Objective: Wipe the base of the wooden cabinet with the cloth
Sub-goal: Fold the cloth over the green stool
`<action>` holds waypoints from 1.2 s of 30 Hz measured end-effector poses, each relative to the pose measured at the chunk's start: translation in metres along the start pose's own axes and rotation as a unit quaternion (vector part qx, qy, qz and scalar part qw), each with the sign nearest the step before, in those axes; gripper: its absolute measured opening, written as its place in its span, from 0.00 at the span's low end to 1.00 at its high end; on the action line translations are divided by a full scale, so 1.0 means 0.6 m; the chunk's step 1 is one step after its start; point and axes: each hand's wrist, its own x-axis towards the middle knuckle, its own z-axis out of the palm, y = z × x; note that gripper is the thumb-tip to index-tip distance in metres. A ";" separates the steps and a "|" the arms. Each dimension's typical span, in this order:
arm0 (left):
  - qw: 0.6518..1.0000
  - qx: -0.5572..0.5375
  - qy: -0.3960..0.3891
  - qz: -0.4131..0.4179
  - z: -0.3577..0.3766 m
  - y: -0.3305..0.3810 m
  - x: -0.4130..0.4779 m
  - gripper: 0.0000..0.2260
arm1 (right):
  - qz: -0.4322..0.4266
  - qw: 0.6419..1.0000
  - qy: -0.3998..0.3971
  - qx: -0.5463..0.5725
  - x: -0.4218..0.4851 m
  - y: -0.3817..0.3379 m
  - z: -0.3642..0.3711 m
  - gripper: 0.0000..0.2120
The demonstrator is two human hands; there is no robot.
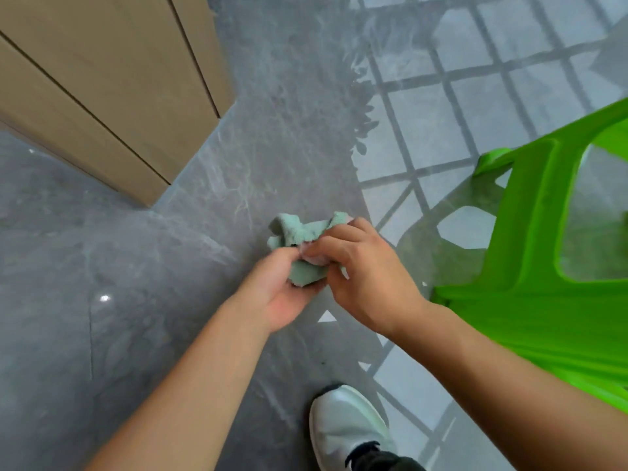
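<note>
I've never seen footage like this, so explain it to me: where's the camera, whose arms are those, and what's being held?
The single picture comes from a camera worn on a person's head, looking down, so the arms are the wearer's own. The left hand and right hand together bunch up a pale green cloth above the grey floor. The wooden cabinet stands at upper left, not yet touched by the cloth. A green plastic chair is on the right, and one shoe shows below.

Cloth (299, 248): pale green w/ a bit of pink, bunched up, held off the floor betw both hands. Cabinet (102, 86): tan wood, dark seams, upper left, well apart from cloth.
</note>
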 end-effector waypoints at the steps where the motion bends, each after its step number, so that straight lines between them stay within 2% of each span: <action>1: 0.999 -0.038 -0.016 -0.011 -0.005 -0.006 -0.002 0.16 | -0.006 1.000 -0.005 -0.020 -0.005 0.006 -0.002 0.17; 4: 0.996 -0.078 -0.031 -0.023 -0.003 -0.020 -0.022 0.22 | 0.009 1.000 -0.018 -0.008 -0.025 0.007 -0.005 0.10; 6: 1.000 -0.022 0.020 0.005 0.010 -0.033 -0.047 0.19 | 0.097 0.989 0.006 0.110 -0.057 -0.007 -0.001 0.11; 8: 0.997 0.021 0.070 0.029 0.020 -0.046 -0.092 0.19 | 0.229 0.927 0.071 0.288 -0.101 -0.033 -0.013 0.12; 9: 0.995 0.034 0.081 0.036 0.023 -0.051 -0.123 0.20 | 0.264 0.894 0.111 0.345 -0.122 -0.044 -0.028 0.11; 10: 0.995 0.047 0.082 0.044 0.031 -0.054 -0.159 0.21 | 0.280 0.883 0.133 0.353 -0.142 -0.057 -0.047 0.12; 12: 0.994 0.079 0.061 0.044 0.059 -0.059 -0.239 0.21 | 0.323 0.877 0.120 0.336 -0.191 -0.078 -0.089 0.22; 13: 0.994 0.091 0.048 0.037 0.078 -0.065 -0.276 0.22 | 0.341 0.854 0.114 0.377 -0.213 -0.092 -0.114 0.25; 15: 0.995 0.096 0.018 0.021 0.122 -0.077 -0.341 0.22 | 0.348 0.801 0.133 0.469 -0.258 -0.129 -0.171 0.19; 18: 0.993 0.115 -0.034 0.000 0.221 -0.091 -0.423 0.20 | 0.352 0.798 0.207 0.443 -0.322 -0.173 -0.279 0.15; 22: 0.963 0.260 -0.036 0.061 0.401 -0.089 -0.497 0.15 | 0.361 0.777 0.286 0.429 -0.374 -0.181 -0.453 0.17; 25: 0.952 0.290 -0.061 0.080 0.526 -0.081 -0.511 0.11 | 0.375 0.750 0.346 0.420 -0.393 -0.143 -0.565 0.14; 28: 0.938 0.328 -0.091 0.068 0.632 -0.082 -0.495 0.12 | 0.408 0.732 0.398 0.372 -0.397 -0.086 -0.637 0.15; 30: 0.927 0.359 -0.086 0.062 0.683 -0.087 -0.476 0.13 | 0.444 0.730 0.405 0.324 -0.390 -0.046 -0.660 0.12; 31: 0.919 0.382 -0.078 0.061 0.702 -0.089 -0.464 0.11 | 0.462 0.736 0.401 0.290 -0.386 -0.025 -0.662 0.10; 33: 0.898 0.435 -0.042 0.049 0.724 -0.088 -0.436 0.09 | 0.472 0.773 0.380 0.188 -0.380 0.009 -0.658 0.07; 35: 0.889 0.458 -0.015 0.010 0.729 -0.078 -0.410 0.11 | 0.439 0.812 0.370 0.106 -0.373 0.030 -0.652 0.06; 36: 0.890 0.455 -0.016 -0.011 0.730 -0.073 -0.402 0.11 | 0.422 0.824 0.365 0.101 -0.372 0.036 -0.650 0.06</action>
